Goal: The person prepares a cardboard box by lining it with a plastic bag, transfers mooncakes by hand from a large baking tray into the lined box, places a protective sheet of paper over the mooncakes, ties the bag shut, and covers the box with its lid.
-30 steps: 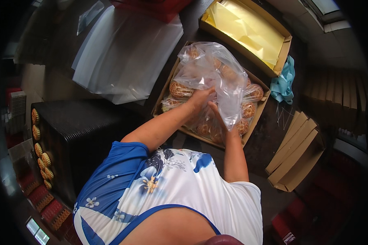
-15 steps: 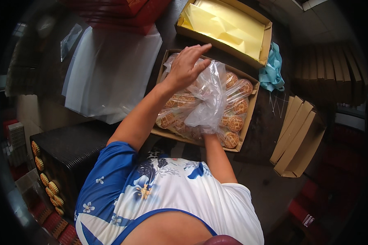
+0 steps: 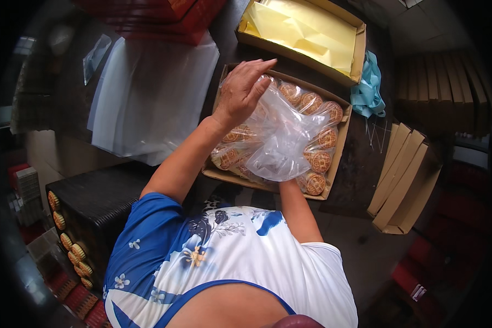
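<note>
A shallow cardboard box (image 3: 343,136) lies on the dark table in front of me. In it are several round, golden-brown mooncakes (image 3: 326,138) with patterned tops, all inside a clear plastic bag (image 3: 281,150). The bag's loose, crumpled mouth spreads over the middle of the box. My left hand (image 3: 239,92) rests over the far left corner of the box, on or just above the plastic, its fingers stretched out and holding nothing. Beneath the bag's near edge my right forearm (image 3: 296,205) disappears; the plastic hides that hand and its fingers.
Behind stands a box (image 3: 361,52) lined with yellow paper (image 3: 300,33); light-blue ribbon (image 3: 368,90) hangs beside it. Narrow cardboard trays (image 3: 404,183) lean at right. Clear plastic sheets (image 3: 153,98) lie at left, near a black ribbed stack (image 3: 98,191) and red stacked trays (image 3: 158,19).
The bag's gathered mouth has been laid down and spread toward the right and toward me, uncovering mooncakes along the far side. My left hand has shifted slightly left.
</note>
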Tool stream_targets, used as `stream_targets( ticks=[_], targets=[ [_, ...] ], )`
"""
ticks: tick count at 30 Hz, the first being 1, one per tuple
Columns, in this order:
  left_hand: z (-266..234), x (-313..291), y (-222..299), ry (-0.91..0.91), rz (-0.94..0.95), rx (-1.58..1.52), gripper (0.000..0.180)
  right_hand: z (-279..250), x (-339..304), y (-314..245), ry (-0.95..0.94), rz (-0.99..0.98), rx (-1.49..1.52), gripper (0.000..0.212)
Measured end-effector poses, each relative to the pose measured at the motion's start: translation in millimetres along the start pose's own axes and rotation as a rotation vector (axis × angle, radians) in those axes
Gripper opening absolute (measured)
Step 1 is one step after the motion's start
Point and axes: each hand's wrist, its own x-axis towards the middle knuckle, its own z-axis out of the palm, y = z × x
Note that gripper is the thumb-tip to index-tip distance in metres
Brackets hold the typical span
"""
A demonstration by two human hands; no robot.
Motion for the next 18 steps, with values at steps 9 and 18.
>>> stream_targets(
  ticks=[9, 18],
  targets=[
    [124, -118, 6, -0.026, -0.417, -0.508, 0.044, -10, -6, 5, -0.028, 0.063, 0.083, 0.048],
    [104, -74, -14, 0.072, -0.024, 0.179, 0.045, -1, 1, 5, -0.004, 0.076, 0.093, 0.047]
  ],
)
